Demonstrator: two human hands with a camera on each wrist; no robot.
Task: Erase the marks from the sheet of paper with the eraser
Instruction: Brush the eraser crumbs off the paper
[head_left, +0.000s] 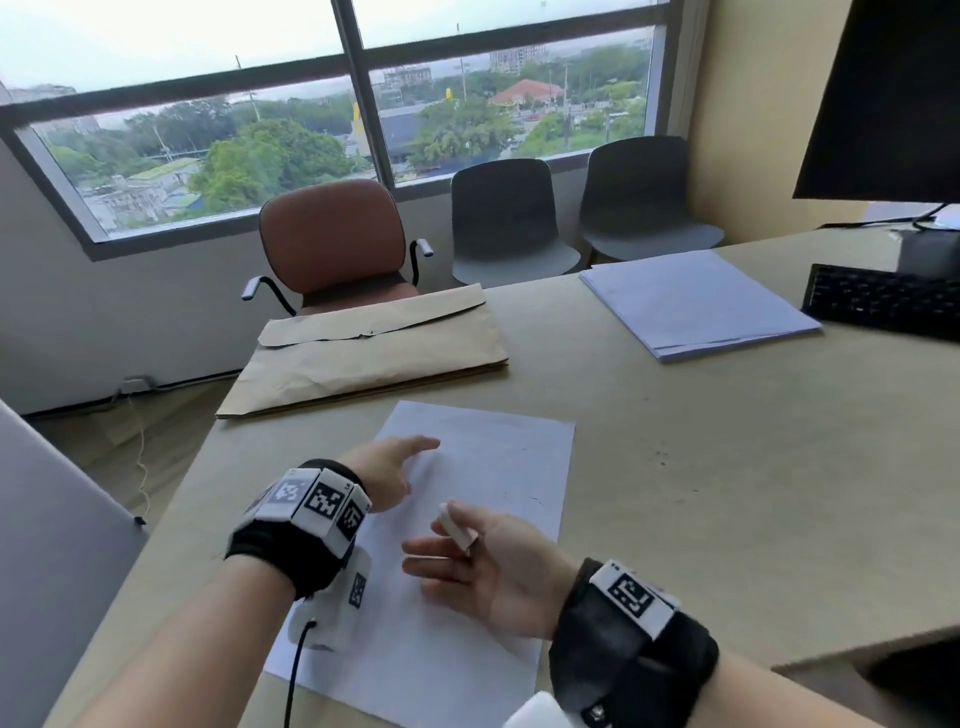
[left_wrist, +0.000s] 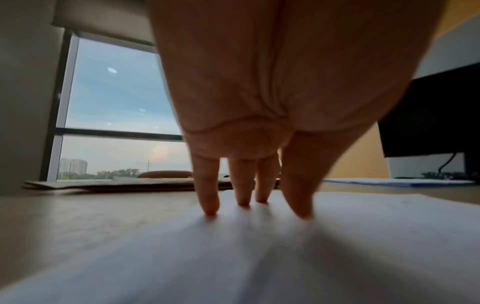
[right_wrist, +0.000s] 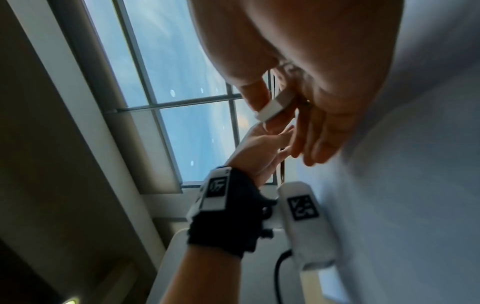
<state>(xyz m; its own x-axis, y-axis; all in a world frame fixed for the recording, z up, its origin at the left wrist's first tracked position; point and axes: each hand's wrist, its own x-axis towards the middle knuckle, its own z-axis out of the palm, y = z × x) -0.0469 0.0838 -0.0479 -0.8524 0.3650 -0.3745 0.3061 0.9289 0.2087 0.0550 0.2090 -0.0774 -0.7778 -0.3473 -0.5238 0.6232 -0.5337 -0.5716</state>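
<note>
A white sheet of paper (head_left: 488, 467) lies on the beige desk in front of me, with faint pencil marks (head_left: 537, 501) near its right side. My left hand (head_left: 395, 467) rests on the sheet's upper left, its straight fingertips (left_wrist: 210, 209) pressing the paper (left_wrist: 259, 257) flat. My right hand (head_left: 467, 566) hovers over the middle of the sheet, turned on its side. It pinches a small white eraser (head_left: 457, 526) between thumb and forefinger; the other fingers stretch out loosely. In the right wrist view the eraser (right_wrist: 275, 107) sits in that pinch above the paper.
A brown envelope (head_left: 374, 353) lies beyond the sheet. A stack of white paper (head_left: 696, 304) sits at the far right, beside a black keyboard (head_left: 883, 301) and a monitor (head_left: 893, 98). Chairs stand behind the desk (head_left: 727, 467); its left edge runs close to my left arm.
</note>
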